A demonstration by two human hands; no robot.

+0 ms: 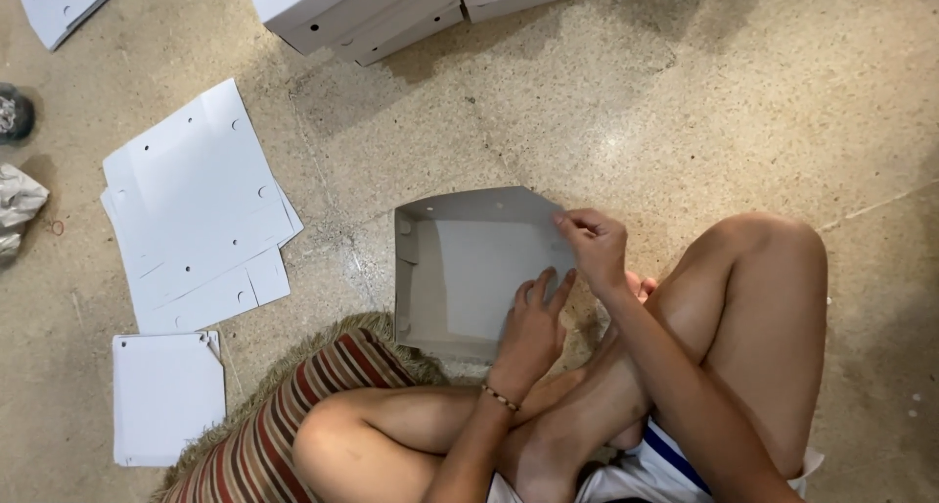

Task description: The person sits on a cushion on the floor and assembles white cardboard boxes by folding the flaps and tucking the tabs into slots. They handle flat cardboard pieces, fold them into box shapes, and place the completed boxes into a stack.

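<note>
Head view looked down on a speckled stone floor (685,102) where a person sat cross-legged on a striped cushion (284,425). Largest among the things on it were the finished white boxes (362,9) stacked along the floor's far edge, then a loose pile of flat punched cardboard sheets (191,205) toward the left edge, with a smaller stack of square blanks (166,395) near the bottom-left corner.

The half-formed box (469,273) lay on the floor directly in front of the crossed legs. By the look of it the work was roughly midway: its left wall and far wall already stood up, with the far corners folded in at an angle, while the right side and the near side were not yet raised or locked. Many flat sheets remained unfolded.

The left hand (533,322), wearing a beaded bracelet (500,397) at the wrist, lay flat and open with fingers spread, pressing down on the box floor near its right edge. The right hand (595,244) reached across above it, its fingers pinched closed on the box's upper-right flap, wrist bent inward.
</note>
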